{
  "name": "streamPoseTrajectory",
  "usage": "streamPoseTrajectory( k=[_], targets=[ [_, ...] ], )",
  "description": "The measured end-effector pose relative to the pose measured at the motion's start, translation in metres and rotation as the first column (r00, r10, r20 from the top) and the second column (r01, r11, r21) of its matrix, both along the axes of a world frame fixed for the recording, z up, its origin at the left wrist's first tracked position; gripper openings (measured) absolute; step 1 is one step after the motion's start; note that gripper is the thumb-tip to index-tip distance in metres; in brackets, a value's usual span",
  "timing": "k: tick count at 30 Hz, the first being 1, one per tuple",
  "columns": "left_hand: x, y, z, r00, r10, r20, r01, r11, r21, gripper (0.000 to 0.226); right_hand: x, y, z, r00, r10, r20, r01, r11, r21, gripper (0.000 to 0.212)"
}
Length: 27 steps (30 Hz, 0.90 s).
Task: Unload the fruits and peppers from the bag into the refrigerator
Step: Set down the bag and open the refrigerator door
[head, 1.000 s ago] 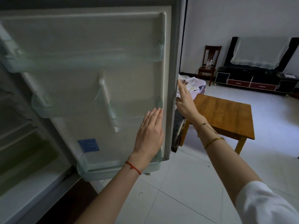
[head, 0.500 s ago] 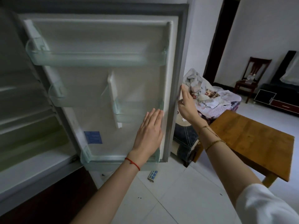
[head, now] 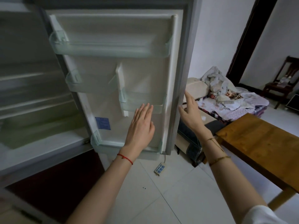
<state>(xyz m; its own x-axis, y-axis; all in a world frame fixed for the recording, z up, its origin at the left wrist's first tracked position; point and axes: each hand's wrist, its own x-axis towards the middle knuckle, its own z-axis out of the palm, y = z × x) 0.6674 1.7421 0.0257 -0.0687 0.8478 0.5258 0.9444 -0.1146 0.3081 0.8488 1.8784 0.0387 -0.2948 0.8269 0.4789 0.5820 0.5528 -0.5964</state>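
The refrigerator door [head: 145, 75] stands wide open, its clear door bins holding nothing. The refrigerator compartment [head: 32, 97] shows at the left, blurred, with bare white shelves. My left hand [head: 140, 126] lies flat with straight fingers against the door's inner panel, low down. My right hand [head: 190, 110] is open beside the door's outer edge, fingers straight and pointing up. Neither hand holds anything. No bag, fruit or pepper is in view.
A wooden table [head: 262, 143] stands at the right, close to my right forearm. Behind it a low bed carries a pile of cloth [head: 223, 92]. A white power strip [head: 159, 168] lies on the tiled floor under the door. A dark chair [head: 281, 83] stands far right.
The door has swung further open and the view has turned left, bringing more of the inside into sight. My right hand has come slightly off the door's edge; my left hand stays on the panel.
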Motion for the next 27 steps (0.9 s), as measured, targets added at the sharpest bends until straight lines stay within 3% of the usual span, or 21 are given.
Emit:
streamPoseTrajectory(
  k=[14,27],
  targets=[
    [-0.048,-0.157,-0.028,0.958,0.277,0.077,-0.271,0.959,-0.082,0.049,-0.025,-0.132,-0.037,0.962,0.259,0.082,-0.259,0.966,-0.011,0.058],
    [-0.079,-0.327,-0.061,0.750,0.624,0.218,-0.596,0.781,-0.184,0.043,-0.086,-0.233,-0.080,0.855,0.500,0.134,-0.489,0.865,-0.113,0.045]
  ],
)
